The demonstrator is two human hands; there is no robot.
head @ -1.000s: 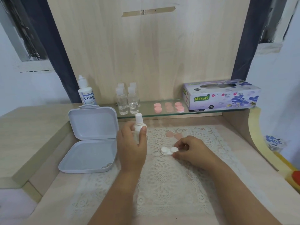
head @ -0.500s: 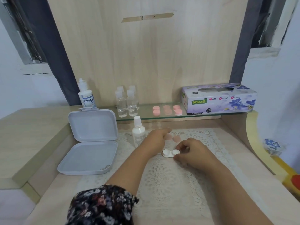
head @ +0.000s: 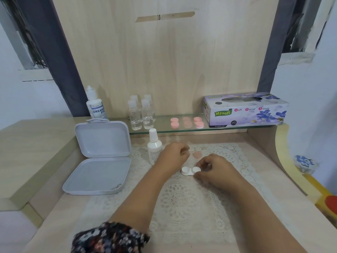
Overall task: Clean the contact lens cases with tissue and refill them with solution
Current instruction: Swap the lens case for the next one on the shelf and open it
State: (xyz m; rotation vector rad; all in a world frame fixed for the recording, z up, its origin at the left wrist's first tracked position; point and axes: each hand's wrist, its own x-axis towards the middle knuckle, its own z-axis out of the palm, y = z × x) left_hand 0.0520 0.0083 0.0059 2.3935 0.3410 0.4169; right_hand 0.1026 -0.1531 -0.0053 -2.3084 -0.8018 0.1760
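On lace mat (head: 182, 198), right grip (head: 213, 170) pinches case (head: 189, 170).

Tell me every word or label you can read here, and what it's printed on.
"Mysoft" and "Soft Facial Tissue": front of the tissue box.
"DREAM EYE", cut off at its right edge: label of the solution bottle.
Small print on both, and the box's round black badges: too small to read.
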